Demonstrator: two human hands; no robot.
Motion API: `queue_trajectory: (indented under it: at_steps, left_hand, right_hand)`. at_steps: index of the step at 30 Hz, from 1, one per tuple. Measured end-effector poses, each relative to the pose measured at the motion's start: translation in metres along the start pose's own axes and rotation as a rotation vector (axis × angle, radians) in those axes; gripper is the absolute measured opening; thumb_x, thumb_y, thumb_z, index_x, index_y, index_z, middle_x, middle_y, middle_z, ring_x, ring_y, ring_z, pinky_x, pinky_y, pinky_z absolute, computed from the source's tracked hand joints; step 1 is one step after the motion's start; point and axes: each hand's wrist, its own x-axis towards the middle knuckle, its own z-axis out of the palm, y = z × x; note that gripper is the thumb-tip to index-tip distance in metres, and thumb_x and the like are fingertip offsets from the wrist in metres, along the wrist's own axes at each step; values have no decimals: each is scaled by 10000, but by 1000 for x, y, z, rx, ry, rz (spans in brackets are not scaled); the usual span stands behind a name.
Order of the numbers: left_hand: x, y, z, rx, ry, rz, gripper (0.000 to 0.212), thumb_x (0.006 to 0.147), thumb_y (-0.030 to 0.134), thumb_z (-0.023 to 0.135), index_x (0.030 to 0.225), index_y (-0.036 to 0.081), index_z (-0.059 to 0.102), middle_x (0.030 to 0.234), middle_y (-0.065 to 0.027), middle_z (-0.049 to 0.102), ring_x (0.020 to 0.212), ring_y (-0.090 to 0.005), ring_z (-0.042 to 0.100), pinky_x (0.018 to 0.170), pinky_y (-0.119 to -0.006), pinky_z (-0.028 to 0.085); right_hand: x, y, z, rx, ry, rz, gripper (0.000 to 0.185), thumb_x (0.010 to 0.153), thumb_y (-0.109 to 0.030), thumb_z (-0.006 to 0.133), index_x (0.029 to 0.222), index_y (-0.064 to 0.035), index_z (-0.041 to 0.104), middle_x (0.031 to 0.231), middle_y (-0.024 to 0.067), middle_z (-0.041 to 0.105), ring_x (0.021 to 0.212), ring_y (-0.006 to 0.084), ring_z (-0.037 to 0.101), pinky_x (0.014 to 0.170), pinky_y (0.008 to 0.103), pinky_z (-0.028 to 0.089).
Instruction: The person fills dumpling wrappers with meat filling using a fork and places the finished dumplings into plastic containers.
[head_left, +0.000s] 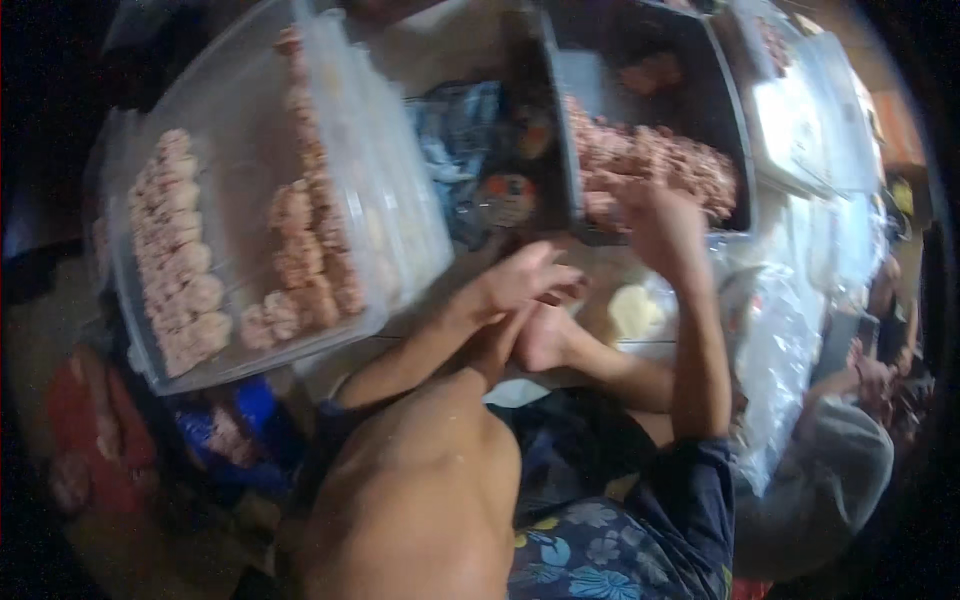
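Observation:
My right hand (664, 225) reaches into a black plastic bin (741, 97), at the near edge of a heap of pinkish-brown lumpy pieces (652, 154). Blur hides its fingertips, so whether it grips a piece is unclear. My left hand (532, 274) hangs over my bare foot (544, 337), fingers loosely bent and apart, with nothing seen in it. To its left sits a clear plastic tub (240, 150). Along the tub's left side lie rows of pale pink lumps (176, 262); browner lumps (311, 255) line its right side.
Stacked clear tubs (802, 135) stand at the right, above a clear plastic bag (772, 360). A pale yellowish lump (636, 309) lies below the bin. Dark and blue plastic wrapping (457, 142) fills the gap between containers. Another person's hand (870, 375) shows at right.

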Motion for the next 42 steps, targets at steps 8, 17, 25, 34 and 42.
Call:
queue_trajectory:
  at_steps: [8, 17, 25, 34, 42]
  left_hand:
    - [-4, 3, 2, -347, 240, 377, 603, 980, 411, 432, 1351, -64, 442, 1297, -220, 562, 1184, -313, 567, 975, -406, 485]
    - [37, 24, 15, -770, 357, 428, 467, 978, 384, 464, 1171, -22, 587, 1111, -209, 666, 1032, -307, 655, 801, -350, 568]
    - [12, 4, 0, -777, 107, 414, 490, 996, 326, 411, 1342, -18, 454, 1299, -223, 555, 1219, -336, 538, 1038, -462, 442]
    - [-8, -4, -18, -753, 187, 298, 527, 981, 353, 439, 1324, -46, 471, 1296, -231, 568, 1186, -336, 569, 1014, -430, 461]
    - [-6, 0, -10, -733, 89, 168, 543, 981, 347, 408, 1342, -55, 461, 1299, -221, 573, 1169, -305, 581, 1013, -392, 455]
  right_hand:
    - [-79, -39, -43, 608, 352, 207, 177, 872, -28, 607, 1019, -20, 704, 877, 167, 709, 707, 222, 680, 648, 338, 510]
    - [-103, -84, -26, 697, 339, 117, 175, 845, 25, 582, 978, -9, 690, 860, 171, 676, 747, 315, 655, 676, 376, 507]
    - [-46, -31, -26, 10, 388, -38, 74, 739, -113, 599, 810, -117, 623, 806, 60, 637, 851, 237, 642, 817, 408, 384]
    - [13, -25, -22, -5, 74, -26, 101, 801, -199, 636, 753, -154, 713, 740, 88, 704, 724, 252, 689, 871, 454, 385]
    - [-3, -18, -34, -23, 164, -38, 92, 792, -171, 624, 719, -124, 657, 682, 85, 664, 690, 274, 673, 851, 477, 387]
